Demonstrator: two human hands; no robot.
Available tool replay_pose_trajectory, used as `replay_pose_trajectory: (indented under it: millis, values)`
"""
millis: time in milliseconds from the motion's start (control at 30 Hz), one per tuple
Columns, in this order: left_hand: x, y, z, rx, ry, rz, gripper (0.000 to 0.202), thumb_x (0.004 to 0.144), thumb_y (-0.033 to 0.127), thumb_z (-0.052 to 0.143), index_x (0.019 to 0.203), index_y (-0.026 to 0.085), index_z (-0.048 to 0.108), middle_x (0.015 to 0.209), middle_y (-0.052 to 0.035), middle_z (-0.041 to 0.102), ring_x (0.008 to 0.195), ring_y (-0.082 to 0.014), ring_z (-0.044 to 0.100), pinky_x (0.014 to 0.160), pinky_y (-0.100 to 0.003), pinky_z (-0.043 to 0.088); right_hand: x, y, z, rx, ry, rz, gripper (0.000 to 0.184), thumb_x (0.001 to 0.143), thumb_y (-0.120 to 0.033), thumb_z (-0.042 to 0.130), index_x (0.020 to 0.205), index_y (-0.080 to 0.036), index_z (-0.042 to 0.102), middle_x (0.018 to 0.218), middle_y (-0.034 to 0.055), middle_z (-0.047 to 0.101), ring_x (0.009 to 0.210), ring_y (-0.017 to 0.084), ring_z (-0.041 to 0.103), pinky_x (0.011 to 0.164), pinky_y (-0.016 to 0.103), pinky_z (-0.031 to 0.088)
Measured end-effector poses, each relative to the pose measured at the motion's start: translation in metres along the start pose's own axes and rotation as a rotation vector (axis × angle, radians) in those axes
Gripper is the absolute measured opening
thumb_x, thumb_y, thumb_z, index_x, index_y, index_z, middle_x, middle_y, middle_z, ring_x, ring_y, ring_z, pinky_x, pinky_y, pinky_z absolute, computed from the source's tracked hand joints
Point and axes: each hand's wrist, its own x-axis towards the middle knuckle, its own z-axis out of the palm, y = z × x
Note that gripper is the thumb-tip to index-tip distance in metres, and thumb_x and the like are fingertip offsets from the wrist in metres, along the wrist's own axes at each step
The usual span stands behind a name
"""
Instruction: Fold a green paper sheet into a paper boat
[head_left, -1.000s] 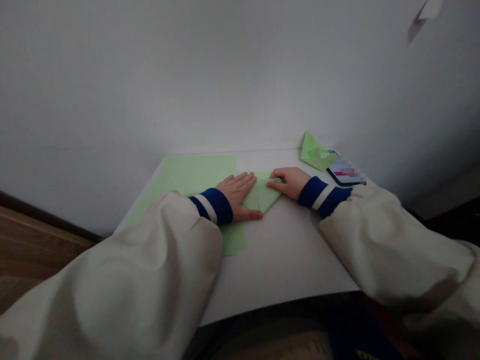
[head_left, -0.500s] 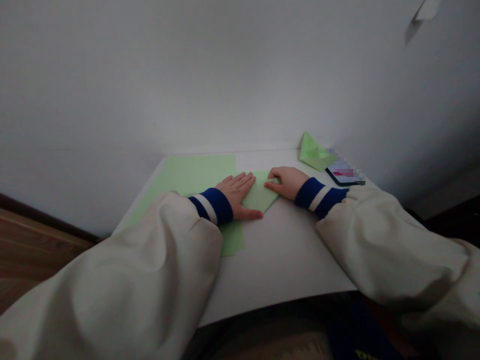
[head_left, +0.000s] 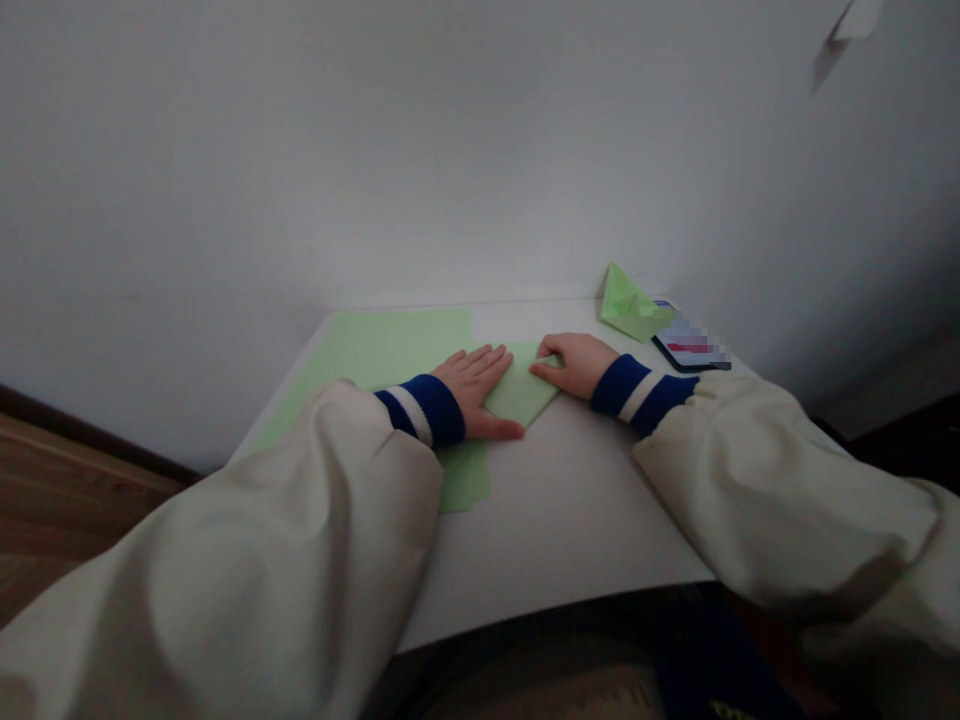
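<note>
A folded piece of light green paper (head_left: 521,392) lies on the white table (head_left: 555,510), between my two hands. My left hand (head_left: 474,390) presses flat on its left side, with the thumb along its lower edge. My right hand (head_left: 574,365) rests on its upper right corner, fingertips on the fold. A larger flat sheet of the same green paper (head_left: 390,345) lies under and left of my left hand, partly hidden by my left sleeve (head_left: 300,540). Past my right hand stands a green paper boat (head_left: 628,308).
A smartphone (head_left: 690,345) with a pixelated screen lies at the far right of the table, touching the paper boat. A white wall (head_left: 450,150) rises behind the table. A wooden floor (head_left: 60,500) shows at lower left.
My right hand has slid a little left over the folded paper, covering more of its upper corner. My left hand has barely moved.
</note>
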Motion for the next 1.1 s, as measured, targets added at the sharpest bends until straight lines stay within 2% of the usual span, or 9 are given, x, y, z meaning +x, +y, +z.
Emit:
replay_pose_trajectory:
  millis: [133,233,300,500,900,1100]
  values:
    - [0.003,0.002,-0.001,0.003,-0.022,-0.032,0.082,0.081,0.062,0.032,0.143,0.011,0.017,0.15,-0.0115,0.013,0.138,-0.0263,0.013,0.11,-0.045,0.015,-0.001,0.001,-0.001,-0.017,-0.014,-0.01,0.027,0.08,-0.042,0.048,0.087,-0.018,0.06,0.088,0.0071,0.065,0.079,0.019,0.056,0.069,0.029,0.038]
    - [0.003,0.001,0.0,-0.001,-0.011,-0.059,0.075,0.085,0.058,0.024,0.143,0.012,0.017,0.15,-0.0096,0.014,0.138,-0.0249,0.013,0.11,-0.045,0.015,0.0,-0.001,-0.001,-0.021,-0.021,-0.027,0.026,0.081,-0.041,0.047,0.087,-0.018,0.06,0.089,0.0071,0.065,0.08,0.019,0.056,0.069,0.029,0.038]
    - [0.003,0.0,0.001,-0.003,-0.001,-0.062,0.078,0.084,0.062,0.022,0.143,0.011,0.017,0.15,-0.0102,0.015,0.138,-0.0251,0.014,0.11,-0.045,0.015,0.002,-0.002,0.0,-0.019,-0.019,-0.03,0.026,0.081,-0.04,0.047,0.087,-0.018,0.06,0.088,0.0067,0.065,0.08,0.019,0.056,0.069,0.029,0.038]
    - [0.0,-0.008,0.007,0.013,0.046,-0.031,0.103,0.069,0.077,0.034,0.143,0.008,0.015,0.15,-0.0136,0.014,0.138,-0.0282,0.015,0.11,-0.047,0.015,0.007,-0.005,0.004,-0.019,0.001,-0.037,0.026,0.081,-0.041,0.047,0.087,-0.018,0.059,0.087,0.0065,0.065,0.078,0.018,0.055,0.069,0.028,0.037]
    - [-0.001,-0.009,0.005,0.013,0.055,-0.015,0.097,0.071,0.076,0.035,0.144,0.016,0.015,0.15,-0.0136,0.014,0.137,-0.0296,0.015,0.109,-0.049,0.015,0.01,-0.006,0.004,-0.029,-0.01,-0.005,0.028,0.081,-0.043,0.048,0.088,-0.019,0.059,0.089,0.0068,0.065,0.078,0.018,0.056,0.068,0.029,0.037]
    - [0.0,-0.01,0.006,0.04,0.075,-0.032,0.096,0.072,0.076,0.035,0.144,0.015,0.017,0.15,-0.0165,0.015,0.137,-0.0303,0.016,0.109,-0.049,0.016,0.014,-0.004,0.007,-0.025,0.01,-0.008,0.027,0.081,-0.042,0.048,0.088,-0.019,0.06,0.09,0.0064,0.066,0.08,0.018,0.056,0.069,0.028,0.037]
